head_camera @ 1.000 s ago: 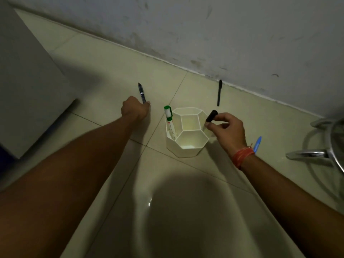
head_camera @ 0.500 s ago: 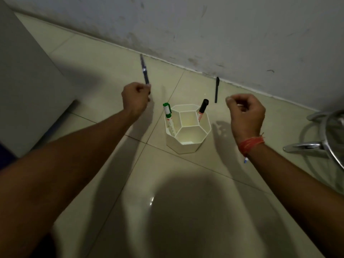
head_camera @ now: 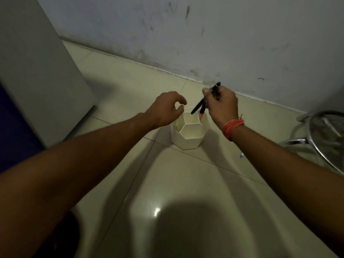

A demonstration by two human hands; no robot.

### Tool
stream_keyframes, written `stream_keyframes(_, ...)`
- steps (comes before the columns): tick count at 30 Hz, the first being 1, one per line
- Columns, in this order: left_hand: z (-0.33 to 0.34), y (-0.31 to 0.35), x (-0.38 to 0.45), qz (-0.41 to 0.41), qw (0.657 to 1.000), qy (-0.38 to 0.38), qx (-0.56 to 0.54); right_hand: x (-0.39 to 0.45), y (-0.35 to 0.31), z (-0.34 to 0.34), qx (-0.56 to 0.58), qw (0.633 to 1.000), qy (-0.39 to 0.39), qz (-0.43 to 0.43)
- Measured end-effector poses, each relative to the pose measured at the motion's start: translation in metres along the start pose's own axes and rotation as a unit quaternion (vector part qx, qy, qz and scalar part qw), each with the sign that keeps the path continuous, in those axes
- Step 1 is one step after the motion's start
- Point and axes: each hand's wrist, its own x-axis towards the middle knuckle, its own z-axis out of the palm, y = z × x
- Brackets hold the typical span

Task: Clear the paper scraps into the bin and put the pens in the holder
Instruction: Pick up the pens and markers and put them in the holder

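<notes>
While right hand (head_camera: 222, 106) pinches black pen (head_camera: 205, 98) over white holder (head_camera: 188, 135), left hand (head_camera: 165, 108) hovers half-open, empty; blue pen (head_camera: 241, 155) on floor remains, centre-right.

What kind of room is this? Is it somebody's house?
Probably an indoor room, maybe a home, though I can't be sure. The pen holder sits on a shiny tiled floor beside a scuffed painted wall, with a metal chair base nearby.

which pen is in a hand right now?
The black pen, pinched in the right hand above the holder. The red-barrelled marker stands inside it.
</notes>
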Motion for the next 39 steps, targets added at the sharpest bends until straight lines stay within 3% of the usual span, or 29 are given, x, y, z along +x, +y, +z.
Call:
stream_keyframes(4, -0.006, -0.005, -0.006, -0.089, 0.996, 0.029, -0.007, -0.007, 0.014, -0.004, -0.026, 0.995, -0.074, 0.068)
stream_keyframes(10, -0.001, 0.0, -0.001, -0.115, 0.992, 0.044, -0.022, -0.014, 0.02, -0.005, -0.031, 0.983, -0.145, 0.109)
stream_keyframes(15, 0.012, 0.0, 0.019, -0.137, 0.972, 0.147, -0.121, 0.011, 0.031, -0.019, 0.112, 0.982, -0.032, 0.148)
stream_keyframes(19, 0.019, -0.021, 0.04, -0.254, 0.901, 0.258, -0.241, 0.036, 0.071, -0.024, 0.009, 0.986, 0.049, 0.158)
stream_keyframes(22, 0.037, -0.051, 0.038, -0.344, 0.861, 0.208, -0.312, 0.052, 0.107, -0.014, -0.081, 0.987, 0.013, 0.137)
stream_keyframes(24, 0.055, -0.065, 0.03, -0.356, 0.864, 0.155, -0.32, 0.065, 0.126, -0.003, -0.103, 0.984, -0.011, 0.146)
stream_keyframes(28, 0.089, -0.068, 0.016, -0.373, 0.845, 0.138, -0.358, 0.089, 0.14, 0.023, -0.128, 0.983, -0.018, 0.128)
stream_keyframes(32, 0.117, -0.079, 0.007, -0.357, 0.879, 0.139, -0.285, 0.113, 0.153, 0.043, -0.207, 0.971, 0.011, 0.119)
stream_keyframes(39, 0.118, -0.088, 0.01, -0.341, 0.882, 0.152, -0.287, 0.133, 0.162, 0.059, -0.308, 0.938, 0.012, 0.158)
